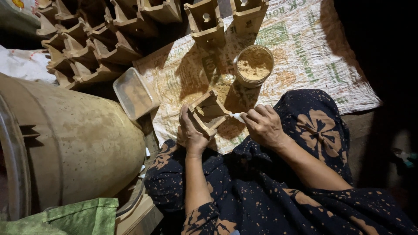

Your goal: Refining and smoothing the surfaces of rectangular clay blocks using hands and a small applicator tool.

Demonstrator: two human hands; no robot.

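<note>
At centre, over a printed sack (pixel 305 52) spread on the ground, a seated person in dark flowered cloth (pixel 313 130) works on a small wooden piece (pixel 208 112). Left hand (pixel 191 135): fingers wrapped around the near left side of the wooden piece, clasping it and holding it tilted above the sack. Right hand (pixel 263 125): fingers pressed together on a small white tool (pixel 237 116), whose tip meets the right edge of the wooden piece; what kind of tool it is cannot be told. Far of the hands, just beyond the wooden piece, a round jar (pixel 254 65) stands open on the sack, filled with tan powder; loose powder of the same colour dusts the sack between jar and hands. Left of the wooden piece, a clear rectangular tub (pixel 135 93) lies at the sack's edge, coated with tan dust. Far left, many like wooden pieces are stacked in rows (pixel 87 48); two more (pixel 222 19) stand at the far edge of the sack. Near left, a large dusty drum (pixel 74 143) lies on its side, with a green cloth (pixel 82 215) at its near end
</note>
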